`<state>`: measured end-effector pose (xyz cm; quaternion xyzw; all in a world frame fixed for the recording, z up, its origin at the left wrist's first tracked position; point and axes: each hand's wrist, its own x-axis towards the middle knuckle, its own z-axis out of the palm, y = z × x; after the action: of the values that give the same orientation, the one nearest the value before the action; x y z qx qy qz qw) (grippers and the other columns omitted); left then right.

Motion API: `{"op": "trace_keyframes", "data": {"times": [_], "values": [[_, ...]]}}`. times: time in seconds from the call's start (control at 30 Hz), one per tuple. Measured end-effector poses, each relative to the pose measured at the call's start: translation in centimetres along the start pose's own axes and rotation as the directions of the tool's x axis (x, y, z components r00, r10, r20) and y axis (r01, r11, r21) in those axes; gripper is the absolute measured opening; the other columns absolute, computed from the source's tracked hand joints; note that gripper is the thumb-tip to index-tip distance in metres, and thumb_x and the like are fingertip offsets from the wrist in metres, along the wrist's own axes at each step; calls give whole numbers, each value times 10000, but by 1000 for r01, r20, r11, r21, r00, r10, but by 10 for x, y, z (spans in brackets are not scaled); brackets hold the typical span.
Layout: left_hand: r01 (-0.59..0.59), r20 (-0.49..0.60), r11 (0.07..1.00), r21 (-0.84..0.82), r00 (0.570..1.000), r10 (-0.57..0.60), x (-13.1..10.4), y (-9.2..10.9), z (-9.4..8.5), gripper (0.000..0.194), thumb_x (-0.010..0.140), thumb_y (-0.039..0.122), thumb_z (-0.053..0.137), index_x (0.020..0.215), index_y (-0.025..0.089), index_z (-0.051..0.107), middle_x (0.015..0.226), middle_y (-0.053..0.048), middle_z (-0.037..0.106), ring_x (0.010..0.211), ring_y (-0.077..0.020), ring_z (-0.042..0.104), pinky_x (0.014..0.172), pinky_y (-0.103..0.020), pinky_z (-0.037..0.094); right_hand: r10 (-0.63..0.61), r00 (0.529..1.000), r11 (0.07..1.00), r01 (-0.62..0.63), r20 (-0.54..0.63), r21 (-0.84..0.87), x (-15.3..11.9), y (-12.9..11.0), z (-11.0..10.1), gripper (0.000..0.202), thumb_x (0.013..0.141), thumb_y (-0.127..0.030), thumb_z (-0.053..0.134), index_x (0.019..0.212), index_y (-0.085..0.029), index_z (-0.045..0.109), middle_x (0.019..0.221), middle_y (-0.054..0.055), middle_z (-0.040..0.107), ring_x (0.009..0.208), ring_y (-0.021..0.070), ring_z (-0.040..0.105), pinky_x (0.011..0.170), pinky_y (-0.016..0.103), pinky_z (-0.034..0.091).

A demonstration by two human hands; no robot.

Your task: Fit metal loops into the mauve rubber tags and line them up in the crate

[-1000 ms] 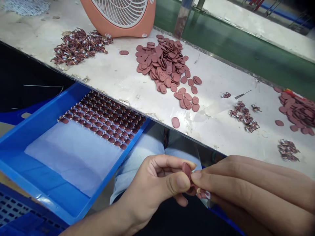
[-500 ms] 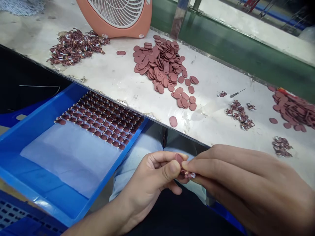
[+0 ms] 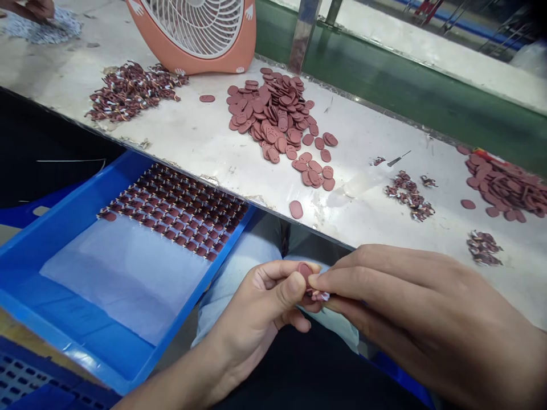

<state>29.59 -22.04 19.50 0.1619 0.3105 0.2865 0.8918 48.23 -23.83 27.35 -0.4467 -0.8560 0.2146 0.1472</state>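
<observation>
L hand point(image 3: 256, 310) pinches maroon oval disc point(image 3: 303, 270) thumb-to-forefinger; R hand point(image 3: 397, 296), nearly closed, grips small maroon-and-white pc. point(image 3: 319, 295) by its edge (partly hidden). Blue tray point(image 3: 81, 324) w/ rowed pcs. point(image 3: 183, 210) to L; disc pile point(image 3: 273, 111) on bench point(image 3: 183, 134), orange fan point(image 3: 194, 28) beyond.

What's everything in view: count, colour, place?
Table: one, whitish, middle
Fan: one, orange, back
Post: one, silver, behind table
Pale pile: one, whitish, far left
Co-worker's hand: one, top left
Small pieces: many, dark red, left and right
Discs: many, maroon, centre and right
Pointed tool: one, grey, right
Tray: one, blue, lower left
Rowed pieces: many, dark red, in tray
Sheet: one, pale, in tray
Held disc: one, maroon, lower centre
Left hand: one, lower centre
Right hand: one, lower right
</observation>
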Motion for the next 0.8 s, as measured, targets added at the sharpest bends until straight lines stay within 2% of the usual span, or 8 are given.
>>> {"op": "trace_keyframes", "data": {"times": [0.17, 0.4, 0.67, 0.8], "values": [[35, 51, 999, -13, 998, -34, 3, -1, -3, 261, 791, 411, 779, 817, 152, 766, 689, -14, 624, 616, -79, 570, 494, -115, 475, -17, 1000, 1000, 17, 8, 3, 2, 1, -4, 206, 993, -149, 472, 1146, -195, 602, 873, -3, 636, 682, 108, 589, 577, 239, 438], [29, 96, 998, -48, 995, -25, 8, -2, -12, 265, 821, 413, 746, 785, 150, 750, 713, -10, 609, 617, -73, 562, 484, -108, 500, -24, 1000, 1000, 24, 17, 16, 7, 4, -1, 263, 970, -119, 489, 1197, -178, 609, 921, 34, 661, 715, 134, 615, 607, 256, 489], [21, 74, 998, -51, 997, -17, 7, 1, -17, 281, 776, 425, 784, 772, 147, 745, 701, -4, 597, 592, -72, 552, 466, -116, 501, -50, 992, 996, 42, -113, -74, 13, -1, 8, 248, 995, -380, 512, 1053, -215, 688, 817, 48, 666, 742, 168, 654, 620, 235, 522], [23, 59, 999, -34, 998, -20, 6, 2, -15, 294, 770, 437, 788, 786, 146, 751, 698, -10, 622, 607, -79, 567, 468, -113, 493, -52, 990, 996, 41, -128, -83, 12, -4, 10, 270, 996, -414, 511, 1037, -227, 701, 830, 49, 672, 765, 174, 663, 636, 234, 537]]}}
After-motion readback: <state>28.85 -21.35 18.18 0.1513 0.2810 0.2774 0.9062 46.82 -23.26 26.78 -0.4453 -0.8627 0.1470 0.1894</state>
